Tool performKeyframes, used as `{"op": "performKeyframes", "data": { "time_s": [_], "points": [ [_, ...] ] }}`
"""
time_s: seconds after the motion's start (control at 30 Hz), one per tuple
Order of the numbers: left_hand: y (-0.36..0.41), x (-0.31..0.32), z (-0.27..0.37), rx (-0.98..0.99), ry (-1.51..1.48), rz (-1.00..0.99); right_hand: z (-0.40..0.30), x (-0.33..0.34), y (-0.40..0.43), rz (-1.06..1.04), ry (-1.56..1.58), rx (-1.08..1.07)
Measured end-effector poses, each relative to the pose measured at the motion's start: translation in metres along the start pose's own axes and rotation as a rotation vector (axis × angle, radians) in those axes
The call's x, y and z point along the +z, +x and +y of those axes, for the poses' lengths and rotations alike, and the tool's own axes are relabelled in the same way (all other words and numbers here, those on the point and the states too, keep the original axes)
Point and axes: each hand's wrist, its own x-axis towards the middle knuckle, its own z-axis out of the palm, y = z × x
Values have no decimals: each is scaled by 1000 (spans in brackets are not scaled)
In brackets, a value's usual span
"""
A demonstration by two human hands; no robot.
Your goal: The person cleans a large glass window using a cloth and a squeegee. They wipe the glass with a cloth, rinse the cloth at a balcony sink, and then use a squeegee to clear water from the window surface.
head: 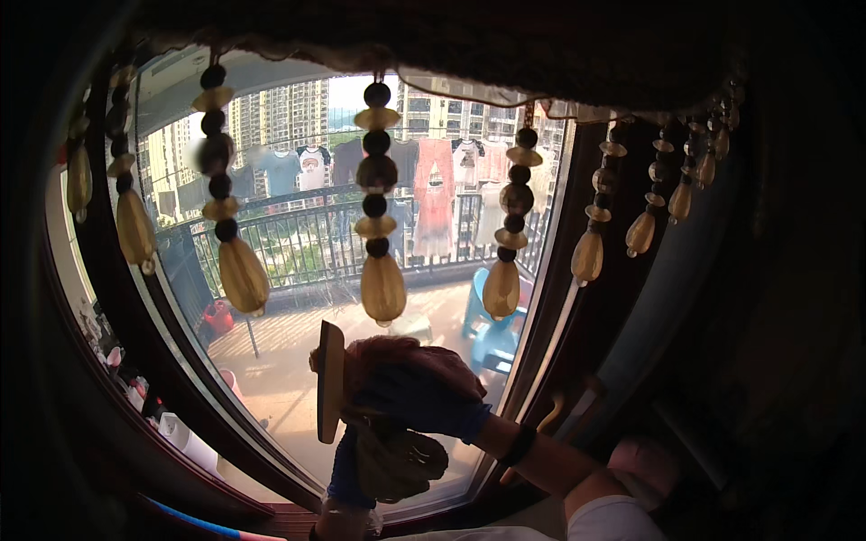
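In dim light, my right hand [423, 399], in a blue glove, presses around a bunched reddish cloth [433, 358] in front of the glass door panel [291, 412]. Just left of it a squeegee [330, 382] stands nearly upright, its long flat head seen side-on. Its handle is hidden, so which hand bears it cannot be made out. Lower down, my left hand [348, 466], also blue-gloved, grips a dark greyish cloth [399, 460] that bulges to its right. The two hands are close together, the right one above.
A beaded valance [382, 284] hangs across the top, its amber drops just above the squeegee. Dark door frames [534, 351] flank the glass. Beyond are a balcony railing [304, 237], hanging laundry [433, 196] and blue plastic chairs [497, 331]. A pink object [643, 466] is at lower right.
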Motion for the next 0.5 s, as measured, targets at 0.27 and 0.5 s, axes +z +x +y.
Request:
{"op": "performKeyframes", "data": {
  "time_s": [0.27, 0.5],
  "points": [
    [-63, -28, 34, 248, 87, 177, 6, -133, 58, 318, -630, -127],
    [-22, -28, -17, 353, 119, 75, -7, -182, 88, 355, -674, -219]
  ]
}}
